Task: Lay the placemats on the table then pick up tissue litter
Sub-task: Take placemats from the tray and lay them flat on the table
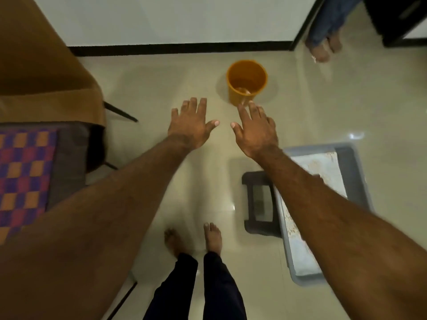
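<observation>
Both forearms reach forward from the bottom corners over the glossy floor. The left hand and the right hand are side by side, palms down, fingers straight and spread, and they hold nothing. Just beyond the right hand stands an orange bucket with something pale at its bottom, too blurred to name. At the left edge a checkered placemat lies flat on a dark grey surface. Under the right forearm a grey tray holds a pale cloth.
</observation>
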Demonstrator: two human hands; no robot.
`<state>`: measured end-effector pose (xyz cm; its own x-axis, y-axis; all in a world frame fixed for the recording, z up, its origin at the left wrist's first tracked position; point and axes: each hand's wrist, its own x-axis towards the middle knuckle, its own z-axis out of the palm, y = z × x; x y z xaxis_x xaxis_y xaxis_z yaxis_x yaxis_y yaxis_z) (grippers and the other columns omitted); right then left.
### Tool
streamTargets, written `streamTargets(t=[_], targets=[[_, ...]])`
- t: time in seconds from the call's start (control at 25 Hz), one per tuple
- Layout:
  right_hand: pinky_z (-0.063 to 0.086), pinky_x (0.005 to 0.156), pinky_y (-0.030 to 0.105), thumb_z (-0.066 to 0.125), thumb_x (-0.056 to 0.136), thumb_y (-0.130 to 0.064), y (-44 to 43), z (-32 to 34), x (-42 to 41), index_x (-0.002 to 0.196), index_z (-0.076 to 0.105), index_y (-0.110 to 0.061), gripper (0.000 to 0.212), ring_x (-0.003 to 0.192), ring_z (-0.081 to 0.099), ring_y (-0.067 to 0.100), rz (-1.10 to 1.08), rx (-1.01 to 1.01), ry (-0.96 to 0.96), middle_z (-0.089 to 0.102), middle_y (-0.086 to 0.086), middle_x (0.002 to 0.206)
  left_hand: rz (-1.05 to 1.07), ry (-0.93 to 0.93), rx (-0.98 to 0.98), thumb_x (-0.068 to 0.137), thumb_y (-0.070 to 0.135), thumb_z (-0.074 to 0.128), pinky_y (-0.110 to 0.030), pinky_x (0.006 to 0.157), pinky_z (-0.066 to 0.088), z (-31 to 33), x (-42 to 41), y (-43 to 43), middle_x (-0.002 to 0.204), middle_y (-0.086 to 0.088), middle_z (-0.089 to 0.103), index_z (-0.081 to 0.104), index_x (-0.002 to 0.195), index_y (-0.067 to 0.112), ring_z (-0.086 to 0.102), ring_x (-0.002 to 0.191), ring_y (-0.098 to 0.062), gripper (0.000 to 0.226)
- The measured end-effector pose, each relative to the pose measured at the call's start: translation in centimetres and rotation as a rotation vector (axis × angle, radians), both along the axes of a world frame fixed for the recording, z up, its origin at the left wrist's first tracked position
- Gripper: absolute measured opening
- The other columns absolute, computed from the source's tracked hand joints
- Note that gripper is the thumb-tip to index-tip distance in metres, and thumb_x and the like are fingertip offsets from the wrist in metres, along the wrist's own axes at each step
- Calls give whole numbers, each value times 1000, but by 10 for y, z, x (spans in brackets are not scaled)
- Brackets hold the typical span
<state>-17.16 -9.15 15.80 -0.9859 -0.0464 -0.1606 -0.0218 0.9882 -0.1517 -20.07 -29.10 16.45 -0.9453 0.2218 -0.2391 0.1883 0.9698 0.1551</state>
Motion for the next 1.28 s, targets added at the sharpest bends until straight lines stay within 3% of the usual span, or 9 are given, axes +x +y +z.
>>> streamTargets(t=[0.28, 0.48, 0.68, 0.84, 1.08, 1.2, 1.28], targets=[[35, 110, 53, 31, 103, -51, 142, -101, 127, 155, 23, -20, 61, 145, 30, 35, -332, -19, -106, 30, 13, 159, -506, -88, 57, 103, 59, 41, -51, 121, 24, -99, 68, 175, 165, -22, 28, 24, 161, 7, 28, 151, -40, 79], [37, 110, 54, 35, 102, -50, 197, -167, 222, 150, 30, -14, 61, 142, 35, 36, -559, -44, -188, 36, 15, 156, -873, -157, 26, 105, 57, 38, -46, 127, 17, -164, 114, 269, 169, -17, 20, 19, 163, 10, 17, 156, -35, 77], [34, 110, 54, 50, 96, -44, 208, -215, 279, 150, 30, -13, 65, 142, 32, 34, -661, -43, -275, 33, 15, 156, -1253, -127, -215, 102, 49, 54, -47, 122, 30, -212, 133, 330, 164, -15, 31, 33, 157, 15, 33, 148, -35, 69], [31, 114, 55, 57, 93, -43, 206, -227, 286, 149, 34, -14, 67, 145, 28, 34, -672, -41, -228, 31, 15, 157, -1305, -90, -193, 95, 40, 66, -46, 106, 49, -216, 133, 346, 145, -13, 47, 46, 144, 17, 50, 128, -31, 58], [35, 113, 54, 55, 94, -40, 197, -223, 286, 150, 33, -13, 66, 143, 32, 34, -700, -33, -205, 36, 15, 154, -1394, 53, -274, 101, 24, 58, -47, 97, 55, -224, 131, 342, 139, -17, 54, 51, 138, 10, 58, 118, -34, 41], [41, 108, 50, 56, 96, -33, 194, -215, 283, 151, 32, -12, 63, 137, 43, 33, -711, -40, -237, 45, 14, 150, -1433, 86, -299, 102, 26, 58, -45, 99, 53, -220, 129, 344, 134, -15, 60, 50, 138, 10, 61, 116, -32, 40], [51, 95, 44, 56, 98, -29, 198, -201, 279, 151, 32, -11, 61, 120, 59, 31, -716, -27, -239, 58, 13, 136, -1444, 82, -295, 101, 29, 61, -44, 101, 51, -209, 126, 345, 133, -13, 62, 49, 139, 12, 61, 118, -30, 43]])
